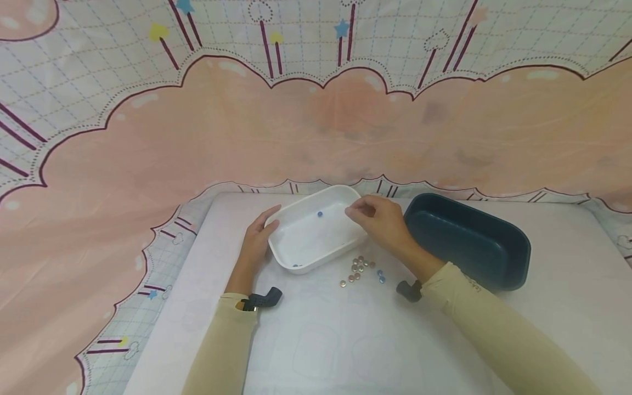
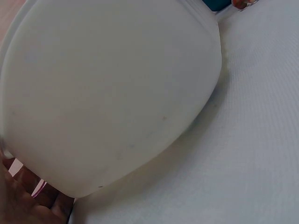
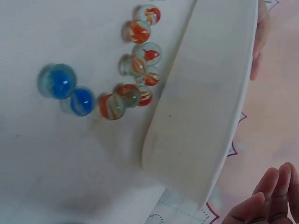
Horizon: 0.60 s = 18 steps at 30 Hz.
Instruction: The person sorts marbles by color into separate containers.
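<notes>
My left hand [image 1: 257, 235] holds the left end of a white tray [image 1: 316, 263], thumb at the rim and fingers along the outside. Inside the tray, a small blue marble [image 1: 320, 214] is near the far wall. Another blue marble [image 1: 295, 266] shows at the near left corner. Over the tray's right end is my right hand [image 1: 380, 218]. Its fingertips [image 3: 267, 182] are loosely bent, and I see nothing between them. Several orange-and-clear marbles [image 3: 138, 31] lie on the table before the tray, with two blue marbles [image 3: 60, 81] beside them.
A dark teal tray [image 1: 464, 247] stands to the right, close to my right forearm. White cloth covers the table [image 1: 345, 340]. Behind it hangs a patterned curtain [image 1: 316, 126]. Each wrist carries a black camera mount [image 1: 266, 298].
</notes>
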Motion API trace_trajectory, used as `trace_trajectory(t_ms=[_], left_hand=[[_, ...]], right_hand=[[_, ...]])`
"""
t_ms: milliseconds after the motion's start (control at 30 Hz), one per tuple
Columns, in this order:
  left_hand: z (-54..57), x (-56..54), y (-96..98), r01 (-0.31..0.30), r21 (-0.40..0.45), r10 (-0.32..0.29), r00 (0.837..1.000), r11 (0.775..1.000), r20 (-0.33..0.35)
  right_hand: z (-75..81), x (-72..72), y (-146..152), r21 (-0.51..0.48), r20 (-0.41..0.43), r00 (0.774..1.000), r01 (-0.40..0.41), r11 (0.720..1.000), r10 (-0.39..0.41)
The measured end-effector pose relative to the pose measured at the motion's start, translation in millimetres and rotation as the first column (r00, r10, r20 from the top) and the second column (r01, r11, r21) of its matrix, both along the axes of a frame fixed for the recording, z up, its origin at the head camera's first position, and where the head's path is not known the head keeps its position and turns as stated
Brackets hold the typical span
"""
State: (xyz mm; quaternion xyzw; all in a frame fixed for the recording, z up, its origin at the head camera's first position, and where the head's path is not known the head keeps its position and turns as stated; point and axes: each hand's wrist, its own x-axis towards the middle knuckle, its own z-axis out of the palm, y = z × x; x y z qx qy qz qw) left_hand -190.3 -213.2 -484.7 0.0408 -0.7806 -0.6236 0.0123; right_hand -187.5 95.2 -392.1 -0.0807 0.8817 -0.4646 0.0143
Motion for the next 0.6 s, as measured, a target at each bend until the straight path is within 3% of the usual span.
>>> trace_trajectory(t_ms=[367,600], left_hand=[[-0.8,0.1,0.7,0.001,-0.015,-0.001,1.000,1.000,-0.001],[-1.7,-1.1,-0.1,0.005,-0.006,-0.005,1.000,1.000,-0.002]], right_hand=[[-8.4,5.7,14.1,0.099,0.057,0.998,0.025,0.995,-0.030],[-12.4,11.2,23.4,0.103,0.071,0.997,0.003,0.995,-0.010]])
